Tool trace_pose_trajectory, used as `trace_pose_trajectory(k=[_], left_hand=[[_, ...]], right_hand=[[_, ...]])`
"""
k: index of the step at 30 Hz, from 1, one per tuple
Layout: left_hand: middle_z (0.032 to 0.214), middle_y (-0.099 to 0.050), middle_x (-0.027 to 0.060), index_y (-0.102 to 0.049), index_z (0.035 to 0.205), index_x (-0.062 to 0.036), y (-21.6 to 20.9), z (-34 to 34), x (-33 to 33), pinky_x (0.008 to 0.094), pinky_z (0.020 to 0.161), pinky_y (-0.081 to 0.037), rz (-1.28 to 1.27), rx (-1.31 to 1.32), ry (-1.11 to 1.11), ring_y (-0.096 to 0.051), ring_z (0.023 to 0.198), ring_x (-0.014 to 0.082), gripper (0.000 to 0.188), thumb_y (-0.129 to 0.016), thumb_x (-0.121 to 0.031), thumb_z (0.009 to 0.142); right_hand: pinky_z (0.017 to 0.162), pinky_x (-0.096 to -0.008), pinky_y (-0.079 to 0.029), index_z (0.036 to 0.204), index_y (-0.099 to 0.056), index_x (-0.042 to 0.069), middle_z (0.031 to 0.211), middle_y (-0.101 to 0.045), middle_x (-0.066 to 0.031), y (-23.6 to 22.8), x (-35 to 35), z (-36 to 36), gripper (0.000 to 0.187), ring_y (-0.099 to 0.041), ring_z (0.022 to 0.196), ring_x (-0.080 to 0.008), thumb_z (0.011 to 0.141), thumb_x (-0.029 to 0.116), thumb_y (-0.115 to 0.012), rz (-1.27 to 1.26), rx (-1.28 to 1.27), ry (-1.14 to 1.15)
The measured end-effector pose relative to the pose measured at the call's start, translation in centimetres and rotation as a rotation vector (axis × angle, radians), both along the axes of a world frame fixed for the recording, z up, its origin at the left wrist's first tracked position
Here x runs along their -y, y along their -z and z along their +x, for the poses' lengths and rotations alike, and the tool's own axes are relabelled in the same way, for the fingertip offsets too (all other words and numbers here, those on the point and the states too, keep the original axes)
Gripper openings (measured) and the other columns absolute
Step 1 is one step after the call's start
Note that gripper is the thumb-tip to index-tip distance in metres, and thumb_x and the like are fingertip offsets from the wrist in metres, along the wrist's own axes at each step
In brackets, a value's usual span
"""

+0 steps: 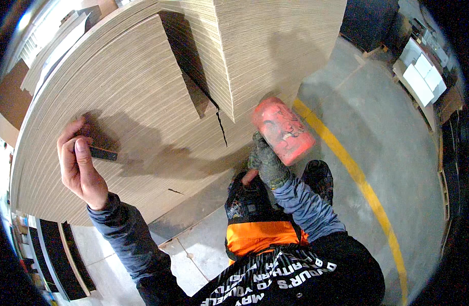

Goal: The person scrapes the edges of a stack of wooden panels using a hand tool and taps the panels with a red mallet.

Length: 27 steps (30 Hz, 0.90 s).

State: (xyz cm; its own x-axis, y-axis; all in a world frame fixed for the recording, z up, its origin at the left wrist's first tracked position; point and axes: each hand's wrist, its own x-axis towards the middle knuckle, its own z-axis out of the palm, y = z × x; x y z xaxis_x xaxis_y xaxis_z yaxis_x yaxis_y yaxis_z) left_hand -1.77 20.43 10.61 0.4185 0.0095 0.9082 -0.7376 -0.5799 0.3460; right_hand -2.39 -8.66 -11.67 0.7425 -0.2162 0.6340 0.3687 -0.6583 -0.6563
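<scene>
Left hand (81, 166) pinches dark strip (105, 154), long axis rightward, before layered stack (137, 66); right hand (269, 162) grips red mallet (284, 130) by stack's right edge.

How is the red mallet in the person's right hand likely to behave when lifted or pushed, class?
The red mallet probably feels top-heavy, its bulky head extending beyond the gloved right hand. That head's rounded side suggests it might roll if pushed. Its scuffed, flaking surface may feel rough rather than slippery.
</scene>
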Motion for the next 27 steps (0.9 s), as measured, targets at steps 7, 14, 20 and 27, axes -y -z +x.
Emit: trace_pose_trajectory(k=[7, 14, 20, 27], left_hand=[[0.105, -0.059, 0.0159, -0.055, 0.077, 0.0020, -0.1, -0.2, 0.0, 0.0311, 0.087, -0.039, 0.030, -0.014, -0.053, -0.053, 0.097, 0.0207, 0.022, -0.048, -0.013, 0.092], [0.111, -0.057, 0.0145, -0.057, 0.083, 0.0030, 0.1, -0.2, -0.8, 0.0327, 0.093, -0.037, 0.034, -0.058, -0.012, -0.051, 0.106, 0.0230, 0.020, -0.046, -0.011, 0.092], [0.110, -0.058, 0.0140, -0.058, 0.086, 0.0039, -0.2, -0.5, -0.4, 0.0322, 0.091, -0.037, 0.075, -0.076, -0.035, -0.051, 0.105, 0.0220, 0.020, -0.046, -0.011, 0.092], [0.108, -0.057, 0.0138, -0.055, 0.082, 0.0021, -0.6, -1.1, -0.1, 0.0291, 0.085, -0.039, 0.079, -0.096, -0.030, -0.051, 0.100, 0.0203, 0.017, -0.048, -0.010, 0.090]], right_hand=[[0.062, -0.0330, -0.047, 0.108, -0.052, 0.000, 0.076, -0.058, -0.0062, -3.4, -3.2, 2.0, 0.029, -0.057, 0.070, -0.0172, 0.087, 0.019, -0.055, -0.159, 0.342, 0.499], [0.063, -0.0334, -0.047, 0.108, -0.053, 0.001, 0.076, -0.059, -0.0069, -3.6, -0.8, 0.5, 0.028, -0.057, 0.070, -0.0181, 0.086, 0.018, -0.055, -0.106, 0.155, 0.175], [0.064, -0.0337, -0.047, 0.108, -0.054, 0.003, 0.076, -0.060, -0.0076, -6.6, 1.2, -0.1, 0.027, -0.058, 0.070, -0.0190, 0.085, 0.017, -0.056, -0.104, 0.104, -0.034], [0.066, -0.0340, -0.047, 0.108, -0.055, 0.004, 0.076, -0.061, -0.0084, -27.5, 7.8, 2.6, 0.027, -0.059, 0.070, -0.0200, 0.084, 0.016, -0.056, -0.472, 0.695, 0.134]])
